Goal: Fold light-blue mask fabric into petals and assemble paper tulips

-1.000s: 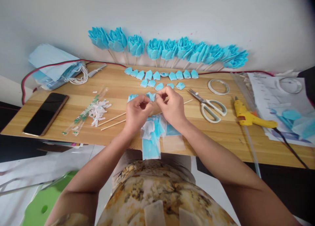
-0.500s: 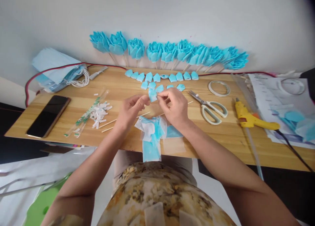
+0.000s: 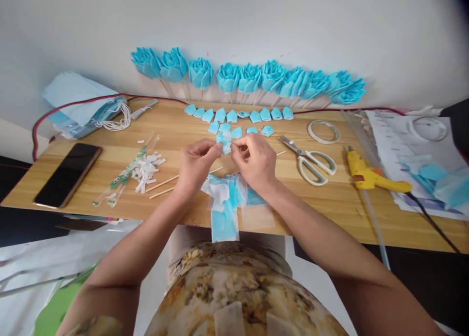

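Between my two hands is a small light-blue and white fabric piece (image 3: 224, 141), held above the table. My left hand (image 3: 200, 162) pinches its left edge between thumb and fingers. On the other edge, my right hand (image 3: 254, 160) is closed in a pinch. Folded blue petals (image 3: 237, 132) lie in two rows just beyond my fingers. Below my hands, a loose pile of blue and white fabric pieces (image 3: 225, 199) hangs partly over the table's front edge. Thin wooden sticks (image 3: 163, 183) lie beside my left wrist, partly hidden.
Blue fabric flowers (image 3: 249, 77) on sticks lean along the wall. Scissors (image 3: 308, 160), a tape roll (image 3: 324, 132) and a yellow glue gun (image 3: 373, 177) lie to the right. White scraps (image 3: 148, 169), a phone (image 3: 69, 175) and a stack of face masks (image 3: 80, 99) are on the left.
My left hand has come in and now grips the fabric piece's left edge. The piece has turned, showing more of its white side. The view has shifted slightly.
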`<state>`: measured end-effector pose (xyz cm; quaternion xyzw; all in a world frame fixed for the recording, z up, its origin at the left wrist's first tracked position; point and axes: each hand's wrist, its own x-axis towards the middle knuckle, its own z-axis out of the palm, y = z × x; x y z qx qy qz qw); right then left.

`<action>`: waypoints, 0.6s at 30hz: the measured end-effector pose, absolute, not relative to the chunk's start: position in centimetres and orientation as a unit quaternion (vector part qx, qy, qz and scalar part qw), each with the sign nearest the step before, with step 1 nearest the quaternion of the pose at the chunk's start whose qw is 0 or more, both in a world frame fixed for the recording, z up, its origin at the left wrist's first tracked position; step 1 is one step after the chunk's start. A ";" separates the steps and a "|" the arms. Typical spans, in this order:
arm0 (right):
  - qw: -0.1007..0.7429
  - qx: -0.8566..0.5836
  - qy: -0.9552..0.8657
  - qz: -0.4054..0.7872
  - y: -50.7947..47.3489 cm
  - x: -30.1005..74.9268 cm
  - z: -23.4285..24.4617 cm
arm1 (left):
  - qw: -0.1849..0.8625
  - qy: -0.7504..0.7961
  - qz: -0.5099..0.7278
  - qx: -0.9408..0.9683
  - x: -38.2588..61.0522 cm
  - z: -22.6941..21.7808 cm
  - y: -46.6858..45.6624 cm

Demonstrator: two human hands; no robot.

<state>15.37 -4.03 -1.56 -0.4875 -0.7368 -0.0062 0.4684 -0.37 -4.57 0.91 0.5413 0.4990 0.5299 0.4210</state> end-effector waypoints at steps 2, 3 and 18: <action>0.482 -0.497 -0.722 0.026 -4.0 15.2 -1.6 | 0.407 0.498 0.535 0.548 -0.2 0.8 -4.7; 0.488 -0.502 -0.713 0.045 -4.0 15.1 -1.7 | 0.399 0.500 0.534 0.553 -0.1 0.7 -4.8; 0.549 -0.462 -0.520 0.464 -3.1 15.2 -1.0 | 0.360 0.513 0.533 0.569 -0.3 0.3 -4.8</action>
